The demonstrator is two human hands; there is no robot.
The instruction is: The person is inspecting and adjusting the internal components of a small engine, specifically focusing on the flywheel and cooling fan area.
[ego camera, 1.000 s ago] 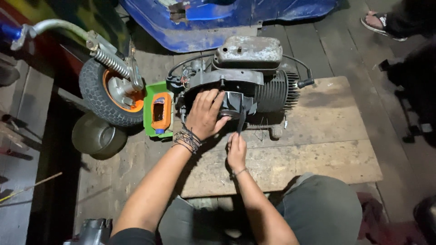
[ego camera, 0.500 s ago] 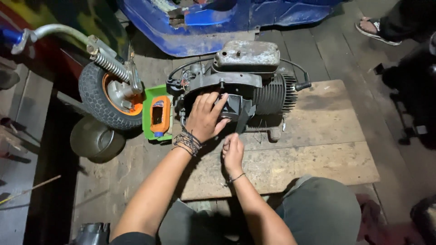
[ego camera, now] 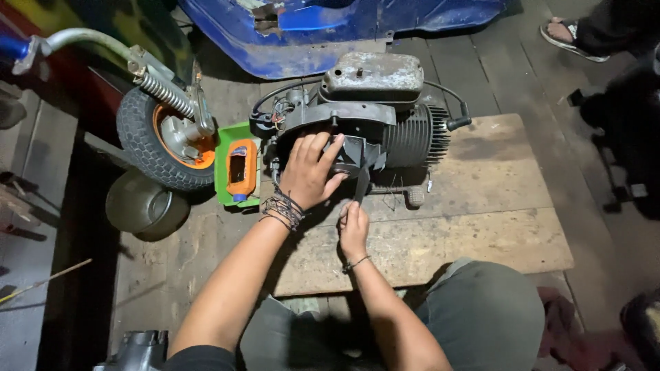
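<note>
Small engine (ego camera: 364,124) sits on a wooden board (ego camera: 481,227) laid on the plank floor, its finned cylinder pointing to the person's right and a flat grey metal tank on its far side.

Left hand (ego camera: 309,172): spread wide, palm flat against the dark engine cover (ego camera: 330,120), fingers fanned toward the tank. String bracelets bunch at the wrist (ego camera: 280,209).

Right hand (ego camera: 354,230): closed narrowly around a slim dark tool (ego camera: 360,184) that stands nearly upright, its tip meeting the lower edge of the engine just right of the left hand. What kind of tool, I cannot tell. A thin band circles this wrist.

Around it: a green tray (ego camera: 223,148) lies just left of the engine, touching or nearly touching it, with an orange container (ego camera: 240,168) lying in it. Left again, a small tyre with an orange hub (ego camera: 161,141) hangs from a sprung fork. A dull round metal bowl (ego camera: 137,206) rests on the floor below the tyre. A blue body panel (ego camera: 344,27) lies beyond the engine. Another person's sandalled foot (ego camera: 567,31) shows at the far right corner. The person's knee in grey trousers (ego camera: 481,316) is near the board's front edge.
</note>
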